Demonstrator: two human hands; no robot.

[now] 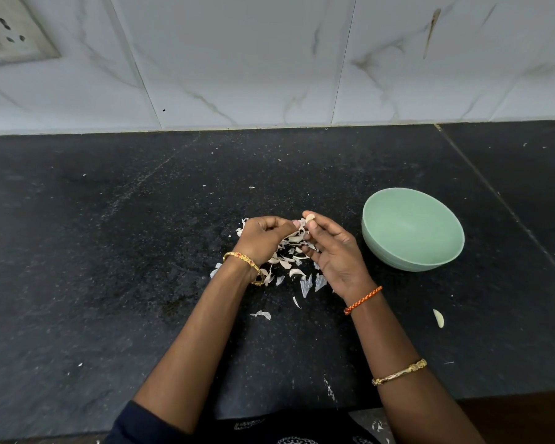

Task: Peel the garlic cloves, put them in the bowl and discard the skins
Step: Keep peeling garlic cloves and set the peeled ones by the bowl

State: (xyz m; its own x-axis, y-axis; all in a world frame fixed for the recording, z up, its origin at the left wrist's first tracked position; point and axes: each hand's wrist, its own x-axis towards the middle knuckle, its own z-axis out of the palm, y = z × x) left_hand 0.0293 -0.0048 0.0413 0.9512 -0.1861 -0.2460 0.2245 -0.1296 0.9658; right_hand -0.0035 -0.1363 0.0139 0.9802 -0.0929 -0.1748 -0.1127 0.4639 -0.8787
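My right hand [335, 251] pinches a pale garlic clove [310, 218] between thumb and fingertips, above a heap of cloves and skins [289, 261] on the black counter. My left hand [263, 238] has its fingers curled, and its fingertips meet the clove from the left. A light green bowl [412, 229] stands to the right of my hands; its inside looks bare. One peeled clove [439, 318] lies alone on the counter, nearer the front right.
Loose papery skins [261, 314] lie scattered toward me from the heap. The counter's front edge [334, 408] runs just below my forearms. A white marble-tiled wall [269, 75] with a socket plate [10, 33] closes the back.
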